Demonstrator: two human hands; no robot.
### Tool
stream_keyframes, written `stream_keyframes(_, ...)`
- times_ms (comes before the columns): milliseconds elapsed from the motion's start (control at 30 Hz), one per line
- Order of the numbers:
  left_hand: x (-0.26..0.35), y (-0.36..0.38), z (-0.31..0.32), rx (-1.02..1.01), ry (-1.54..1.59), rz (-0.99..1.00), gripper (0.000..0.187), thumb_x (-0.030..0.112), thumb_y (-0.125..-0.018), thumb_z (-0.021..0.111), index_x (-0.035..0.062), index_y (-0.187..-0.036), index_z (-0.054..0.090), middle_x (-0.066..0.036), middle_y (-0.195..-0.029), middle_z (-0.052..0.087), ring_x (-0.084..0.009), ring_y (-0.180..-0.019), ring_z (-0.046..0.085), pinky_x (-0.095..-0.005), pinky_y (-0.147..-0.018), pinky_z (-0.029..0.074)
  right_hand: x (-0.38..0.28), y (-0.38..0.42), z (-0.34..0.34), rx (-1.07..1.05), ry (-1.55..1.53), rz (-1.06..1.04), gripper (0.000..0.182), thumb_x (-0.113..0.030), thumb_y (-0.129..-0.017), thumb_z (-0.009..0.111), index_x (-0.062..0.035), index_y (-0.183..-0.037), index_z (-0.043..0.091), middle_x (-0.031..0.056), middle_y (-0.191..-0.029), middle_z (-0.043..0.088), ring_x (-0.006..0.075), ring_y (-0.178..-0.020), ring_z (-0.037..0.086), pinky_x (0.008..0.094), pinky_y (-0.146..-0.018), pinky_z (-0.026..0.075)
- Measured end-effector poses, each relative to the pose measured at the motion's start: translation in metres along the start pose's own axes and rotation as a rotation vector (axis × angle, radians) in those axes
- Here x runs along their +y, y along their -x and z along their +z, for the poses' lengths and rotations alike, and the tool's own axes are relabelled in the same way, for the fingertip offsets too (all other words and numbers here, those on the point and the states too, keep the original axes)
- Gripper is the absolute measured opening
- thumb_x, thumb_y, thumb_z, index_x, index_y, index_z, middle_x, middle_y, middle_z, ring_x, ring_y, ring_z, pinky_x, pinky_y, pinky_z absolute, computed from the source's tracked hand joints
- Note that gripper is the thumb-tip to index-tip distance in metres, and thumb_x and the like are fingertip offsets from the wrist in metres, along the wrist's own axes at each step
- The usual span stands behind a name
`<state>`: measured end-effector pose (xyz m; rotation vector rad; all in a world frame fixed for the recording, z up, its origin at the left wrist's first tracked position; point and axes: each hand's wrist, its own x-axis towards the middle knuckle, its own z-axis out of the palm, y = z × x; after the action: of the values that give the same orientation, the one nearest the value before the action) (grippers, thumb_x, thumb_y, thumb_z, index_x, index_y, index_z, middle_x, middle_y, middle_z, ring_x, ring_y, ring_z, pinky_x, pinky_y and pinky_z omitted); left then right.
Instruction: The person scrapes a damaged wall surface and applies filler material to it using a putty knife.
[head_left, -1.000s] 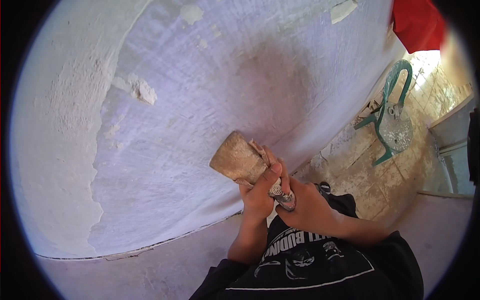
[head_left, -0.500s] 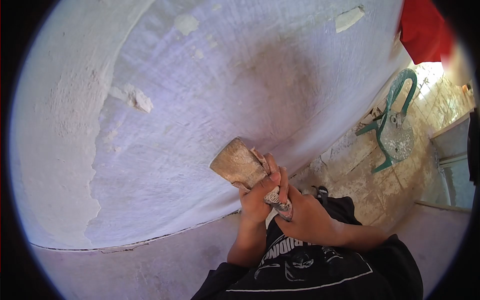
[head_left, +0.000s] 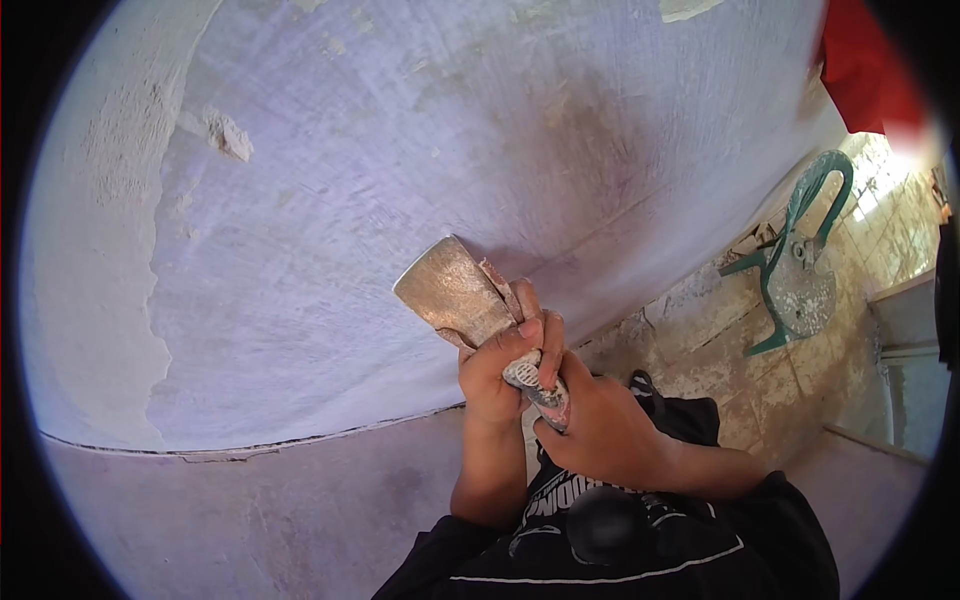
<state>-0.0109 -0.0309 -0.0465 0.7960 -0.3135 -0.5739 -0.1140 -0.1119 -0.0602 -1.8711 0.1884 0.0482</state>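
Both hands are gripping one scraper [head_left: 455, 293] together. The left hand [head_left: 500, 372] is wrapping the upper part of the handle, thumb lying across it just below the blade, and the right hand [head_left: 590, 428] is clamping the lower end of the handle, touching the left hand's fingers. The wide, dust-crusted blade is sticking up and to the left of the hands, its far edge lying against the pale violet wall [head_left: 400, 150]. Above and far left of the hands, a chipped patch of plaster [head_left: 228, 135] is showing, and beyond it bare whitish plaster [head_left: 90, 250] is taking over. Below the hands a dark crack line [head_left: 250, 448] is running along the wall. Well off to the right, a green chair [head_left: 795, 265] is standing on the tiled floor [head_left: 740, 370], with red cloth [head_left: 865, 65] hanging above it.
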Motion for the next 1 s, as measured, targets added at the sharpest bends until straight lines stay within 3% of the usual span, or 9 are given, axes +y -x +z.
stream_keyframes(100, -0.002, -0.004, 0.005, 0.018, -0.014, 0.02, 0.011, 0.006, -0.081, 0.053, 0.003, -0.078, 0.042, -0.004, -0.065, 0.04, -0.0165, -0.042, 0.042, -0.0256, -0.036, 0.035, 0.002, -0.003, -0.006, -0.021, -0.005, -0.016, 0.052, -0.013, -0.075, 0.066, 0.005, -0.117, 0.042, 0.025, -0.078, 0.063, 0.0446, -0.073, 0.063, 0.0489, -0.068, 0.052)
stream_keyframes(233, -0.007, -0.003, -0.003, -0.036, 0.023, 0.026, 0.01, 0.005, -0.081, 0.052, 0.0033, -0.078, 0.043, -0.004, -0.065, 0.041, -0.0161, -0.042, 0.042, -0.0256, -0.036, 0.034, 0.005, -0.002, -0.003, -0.004, -0.003, -0.02, 0.051, -0.014, -0.077, 0.066, 0.0038, -0.118, 0.041, 0.0255, -0.077, 0.063, 0.0451, -0.073, 0.063, 0.0493, -0.068, 0.051)
stream_keyframes(367, -0.01, -0.004, -0.004, -0.038, 0.063, 0.037, 0.009, 0.004, -0.082, 0.052, 0.004, -0.089, 0.046, -0.005, -0.066, 0.042, -0.0159, -0.042, 0.043, -0.0245, -0.035, 0.036, 0.002, -0.003, -0.012, -0.027, 0.006, -0.033, 0.05, -0.014, -0.077, 0.065, 0.0032, -0.118, 0.041, 0.026, -0.076, 0.063, 0.0454, -0.074, 0.063, 0.0499, -0.068, 0.051)
stream_keyframes(500, -0.01, -0.003, 0.0, -0.067, 0.062, 0.074, 0.023, 0.002, -0.083, 0.05, 0.0087, -0.105, 0.048, -0.005, -0.068, 0.043, -0.0153, -0.043, 0.043, -0.0237, -0.035, 0.038, -0.001, -0.002, -0.013, -0.027, 0.0, -0.022, 0.05, -0.014, -0.077, 0.064, 0.0032, -0.118, 0.041, 0.0264, -0.076, 0.063, 0.0457, -0.074, 0.063, 0.0499, -0.068, 0.051)
stream_keyframes(1000, -0.003, -0.003, 0.006, -0.021, 0.007, 0.084, 0.036, 0.0, -0.081, 0.05, 0.0147, -0.115, 0.047, -0.005, -0.069, 0.043, -0.015, -0.04, 0.041, -0.0245, -0.034, 0.035, -0.004, -0.004, -0.014, -0.045, -0.016, -0.045, 0.051, -0.014, -0.077, 0.065, 0.0038, -0.118, 0.042, 0.0272, -0.077, 0.063, 0.0463, -0.075, 0.062, 0.0503, -0.07, 0.051)
